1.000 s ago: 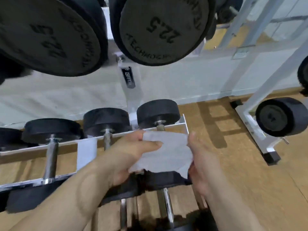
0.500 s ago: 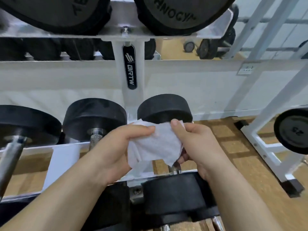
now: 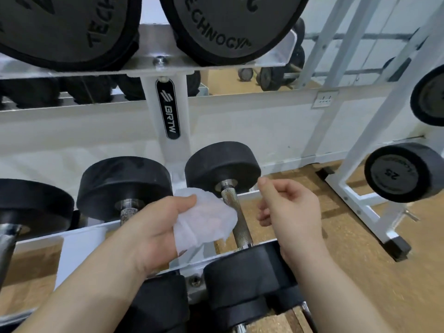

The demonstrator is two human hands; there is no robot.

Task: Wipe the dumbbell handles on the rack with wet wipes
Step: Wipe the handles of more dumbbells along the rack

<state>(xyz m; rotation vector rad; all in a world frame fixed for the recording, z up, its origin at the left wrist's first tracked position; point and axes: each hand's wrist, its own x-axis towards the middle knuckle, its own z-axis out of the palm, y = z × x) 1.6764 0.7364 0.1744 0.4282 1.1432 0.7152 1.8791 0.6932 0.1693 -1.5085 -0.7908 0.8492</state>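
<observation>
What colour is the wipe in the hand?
White; the wet wipe shows best in the head view, held by the left hand.

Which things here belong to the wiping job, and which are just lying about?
In use: wet wipe, left hand gripping it, knurled dumbbell handle, white rack.
Lying about: upper-shelf Technogym dumbbells, 25 dumbbell on the neighbouring rack, wall socket, empty right hand.

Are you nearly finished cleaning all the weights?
Not nearly. No handle shows any sign of having been wiped. Right now the left hand holds the wet wipe against or just beside the rightmost dumbbell handle on this rack, and the right hand hangs empty next to it. Left to do: that handle, the neighbouring handle and the far-left handle.
</observation>
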